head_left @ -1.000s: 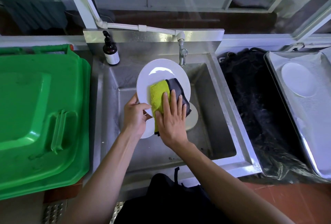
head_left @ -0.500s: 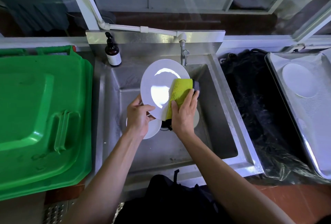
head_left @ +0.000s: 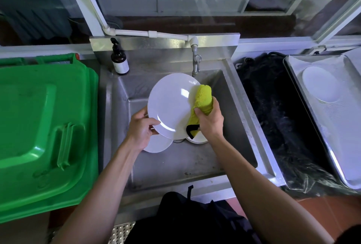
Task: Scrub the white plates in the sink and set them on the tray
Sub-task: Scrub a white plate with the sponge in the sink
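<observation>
The left hand (head_left: 141, 129) holds a white plate (head_left: 172, 105) tilted up over the middle of the sink (head_left: 234, 126), its fingers curled round the plate's lower left rim with the thumb lying on the face; this grip seems chosen to turn the face toward the person and brace the plate against the push of scrubbing. The right hand (head_left: 210, 121) has its fingers wrapped round a bunched yellow-green cloth (head_left: 203, 98), which has a dark edge hanging out below the fist, and it presses the cloth against the plate's right rim, probably so the cloth can wrap the edge and wipe front and back together. The plate is held above the basin, likely so drips fall into the sink. Its face looks smooth, glossy and clean, with bright window glare and no visible residue, though a thin film would be hard to tell from here. Two more white plates lie on the sink floor beneath it: one (head_left: 158, 144) toward the left, partly under the left hand, and another (head_left: 199, 138) peeking out under the right hand. One washed plate (head_left: 320, 83) already rests near the far end of the metal tray (head_left: 347, 126), which sits off to the right of the sink, beyond a black plastic-lined bin (head_left: 273, 117). The tap (head_left: 196, 62) at the sink's back edge shows no running water that I can make out.
</observation>
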{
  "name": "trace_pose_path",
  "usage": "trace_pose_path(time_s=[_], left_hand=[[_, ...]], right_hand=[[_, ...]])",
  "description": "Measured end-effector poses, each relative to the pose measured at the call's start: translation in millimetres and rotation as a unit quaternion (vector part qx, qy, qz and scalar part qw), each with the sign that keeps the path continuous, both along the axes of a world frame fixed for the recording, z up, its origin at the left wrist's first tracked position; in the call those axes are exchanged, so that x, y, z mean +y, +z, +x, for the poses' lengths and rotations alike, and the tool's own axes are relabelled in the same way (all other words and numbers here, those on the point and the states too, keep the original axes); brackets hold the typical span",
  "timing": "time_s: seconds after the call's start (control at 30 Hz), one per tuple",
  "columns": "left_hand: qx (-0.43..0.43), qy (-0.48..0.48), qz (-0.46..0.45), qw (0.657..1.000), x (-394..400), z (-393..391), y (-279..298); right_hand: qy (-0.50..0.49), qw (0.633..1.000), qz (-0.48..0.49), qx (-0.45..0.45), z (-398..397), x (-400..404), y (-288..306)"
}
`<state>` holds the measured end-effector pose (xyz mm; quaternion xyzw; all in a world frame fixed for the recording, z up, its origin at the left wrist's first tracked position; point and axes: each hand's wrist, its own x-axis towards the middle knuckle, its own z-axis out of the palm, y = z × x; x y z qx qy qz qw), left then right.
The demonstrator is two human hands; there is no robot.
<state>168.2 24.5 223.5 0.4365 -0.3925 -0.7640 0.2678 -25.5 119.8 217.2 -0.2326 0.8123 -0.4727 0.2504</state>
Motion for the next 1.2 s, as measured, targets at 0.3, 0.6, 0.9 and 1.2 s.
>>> trace_pose_path(time_s=[0.3,0.6,0.9,1.2], left_hand=[[-0.044,-0.112,-0.045,0.992,-31,16,2],[-0.084,-0.204,-0.122,0.968,-47,17,22],[-0.139,-0.277,-0.205,0.928,-44,-2,21],[-0.145,-0.17,-0.201,0.954,-25,-24,5]], right_hand=[[0.062,0.998,-0.003,0.0,-21,6,11],[0.12,0.991,0.002,0.056,-30,7,20],[0.185,0.972,0.0,0.142,-27,4,29],[0.149,0.952,-0.055,0.263,-27,11,29]])
